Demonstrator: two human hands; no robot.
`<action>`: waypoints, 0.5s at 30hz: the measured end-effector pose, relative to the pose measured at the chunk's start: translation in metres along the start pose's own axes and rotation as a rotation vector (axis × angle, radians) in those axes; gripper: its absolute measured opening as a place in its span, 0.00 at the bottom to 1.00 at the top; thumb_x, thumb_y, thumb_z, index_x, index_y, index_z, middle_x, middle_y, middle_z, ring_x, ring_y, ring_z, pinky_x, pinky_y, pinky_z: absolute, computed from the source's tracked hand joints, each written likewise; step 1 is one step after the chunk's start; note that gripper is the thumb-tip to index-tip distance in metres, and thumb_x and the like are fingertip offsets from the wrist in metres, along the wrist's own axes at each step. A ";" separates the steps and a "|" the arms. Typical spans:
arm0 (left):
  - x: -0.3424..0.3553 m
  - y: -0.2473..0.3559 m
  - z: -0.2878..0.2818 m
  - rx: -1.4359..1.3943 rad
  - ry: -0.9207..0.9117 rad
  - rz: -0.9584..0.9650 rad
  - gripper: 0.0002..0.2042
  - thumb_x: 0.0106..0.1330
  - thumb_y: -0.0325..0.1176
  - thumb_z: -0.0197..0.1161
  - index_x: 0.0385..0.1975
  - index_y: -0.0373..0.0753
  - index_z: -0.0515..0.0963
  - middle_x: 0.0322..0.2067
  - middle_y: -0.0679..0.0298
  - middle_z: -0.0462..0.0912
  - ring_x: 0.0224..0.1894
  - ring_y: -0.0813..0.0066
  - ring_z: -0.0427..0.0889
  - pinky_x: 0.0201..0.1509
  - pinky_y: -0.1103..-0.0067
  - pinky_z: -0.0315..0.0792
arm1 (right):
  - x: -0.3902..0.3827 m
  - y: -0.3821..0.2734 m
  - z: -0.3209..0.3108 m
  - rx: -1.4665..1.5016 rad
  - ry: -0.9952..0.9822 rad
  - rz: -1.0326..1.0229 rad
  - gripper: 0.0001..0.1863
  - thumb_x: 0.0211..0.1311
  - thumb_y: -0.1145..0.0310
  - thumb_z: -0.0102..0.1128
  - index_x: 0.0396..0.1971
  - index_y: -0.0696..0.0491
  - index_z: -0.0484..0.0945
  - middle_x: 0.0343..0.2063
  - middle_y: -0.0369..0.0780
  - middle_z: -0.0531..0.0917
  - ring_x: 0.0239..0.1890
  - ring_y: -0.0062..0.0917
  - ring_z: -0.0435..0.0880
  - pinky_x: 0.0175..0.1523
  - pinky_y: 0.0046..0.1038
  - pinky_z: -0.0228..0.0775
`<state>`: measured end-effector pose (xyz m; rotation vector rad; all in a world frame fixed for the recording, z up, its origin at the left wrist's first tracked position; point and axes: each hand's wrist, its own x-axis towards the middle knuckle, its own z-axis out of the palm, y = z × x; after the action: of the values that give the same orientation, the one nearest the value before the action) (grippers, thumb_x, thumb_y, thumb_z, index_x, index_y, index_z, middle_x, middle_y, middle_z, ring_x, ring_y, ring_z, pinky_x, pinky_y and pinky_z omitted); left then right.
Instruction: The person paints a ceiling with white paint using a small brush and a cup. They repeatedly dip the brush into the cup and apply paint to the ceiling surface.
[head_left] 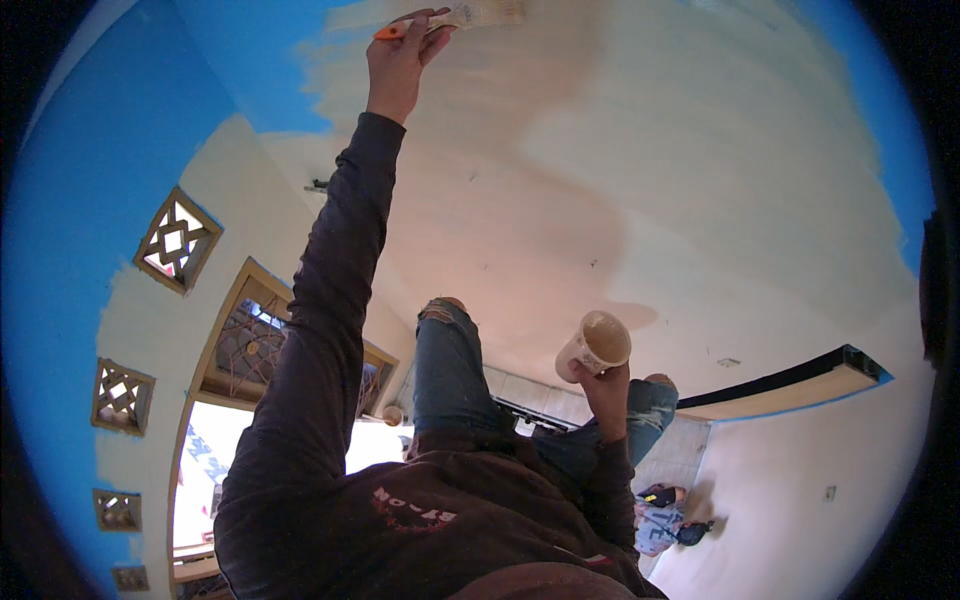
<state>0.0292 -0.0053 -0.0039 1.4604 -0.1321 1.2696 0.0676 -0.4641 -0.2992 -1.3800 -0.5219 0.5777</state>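
Note:
My left hand (pixel 398 68) is raised high on an outstretched arm, its fingers closed round a paintbrush (pixel 392 31). The brush has an orange handle end and wide, paint-smeared bristles, which point right over cream paint on the wall (pixel 460 180). Bright blue wall paint (pixel 260 60) borders that cream area on the left. Lower and to the right, my right hand (pixel 606 392) grips a pale paint cup (pixel 593 345). Its mouth is tilted toward me, and beige paint coats the inside. How much paint lies within I cannot tell.
My bent knees in ripped jeans (pixel 450 370) are below the wall. A dark-topped shelf (pixel 800 388) juts out at right. Another person (pixel 662 520) is far below at lower right. Lattice vents (pixel 178 240) and a framed window (pixel 245 335) above a bright doorway line the left.

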 end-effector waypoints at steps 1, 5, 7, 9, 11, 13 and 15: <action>0.005 -0.005 -0.005 -0.008 -0.016 0.005 0.16 0.75 0.33 0.56 0.53 0.25 0.74 0.53 0.49 0.80 0.53 0.61 0.83 0.60 0.74 0.80 | 0.001 0.000 0.001 -0.008 -0.003 0.006 0.39 0.50 0.72 0.77 0.62 0.57 0.65 0.55 0.44 0.78 0.57 0.33 0.79 0.59 0.37 0.77; 0.016 -0.006 -0.022 0.015 -0.049 -0.018 0.15 0.74 0.32 0.57 0.52 0.26 0.75 0.53 0.49 0.80 0.53 0.60 0.83 0.61 0.73 0.79 | 0.000 0.000 0.001 -0.033 0.003 -0.006 0.40 0.50 0.72 0.78 0.62 0.57 0.65 0.55 0.44 0.78 0.57 0.34 0.80 0.59 0.37 0.77; 0.019 0.000 -0.039 0.058 -0.062 -0.003 0.15 0.74 0.32 0.57 0.51 0.26 0.76 0.53 0.49 0.80 0.53 0.61 0.83 0.61 0.73 0.79 | -0.001 0.000 0.002 -0.016 0.030 -0.015 0.39 0.50 0.72 0.78 0.62 0.57 0.65 0.55 0.44 0.78 0.57 0.33 0.80 0.58 0.37 0.77; 0.023 0.003 -0.066 0.129 -0.009 -0.013 0.14 0.74 0.31 0.56 0.51 0.26 0.76 0.52 0.49 0.81 0.52 0.62 0.84 0.59 0.74 0.80 | -0.002 -0.001 0.003 -0.013 0.038 -0.002 0.39 0.49 0.72 0.78 0.62 0.56 0.66 0.55 0.44 0.78 0.57 0.33 0.80 0.58 0.37 0.77; 0.025 0.008 -0.101 0.101 0.047 -0.020 0.13 0.74 0.30 0.56 0.50 0.26 0.76 0.52 0.49 0.81 0.51 0.61 0.84 0.58 0.74 0.81 | 0.000 -0.001 0.001 -0.025 0.027 0.030 0.39 0.49 0.72 0.78 0.62 0.56 0.66 0.55 0.44 0.78 0.57 0.33 0.79 0.59 0.37 0.77; 0.026 0.017 -0.127 0.064 0.058 -0.003 0.13 0.74 0.29 0.56 0.49 0.25 0.76 0.51 0.49 0.82 0.51 0.61 0.84 0.57 0.75 0.81 | 0.001 0.004 0.000 -0.008 0.036 0.007 0.39 0.49 0.73 0.78 0.61 0.57 0.66 0.55 0.44 0.78 0.57 0.33 0.79 0.59 0.37 0.77; 0.022 0.025 -0.162 0.420 0.066 0.133 0.12 0.74 0.28 0.56 0.48 0.24 0.76 0.51 0.49 0.82 0.51 0.60 0.84 0.57 0.74 0.82 | 0.002 0.005 0.000 -0.016 0.026 -0.005 0.39 0.49 0.73 0.78 0.61 0.57 0.66 0.55 0.44 0.78 0.57 0.33 0.79 0.59 0.37 0.77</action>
<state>-0.0768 0.1217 -0.0078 1.7858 0.0889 1.5152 0.0684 -0.4620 -0.3038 -1.3991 -0.5094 0.5521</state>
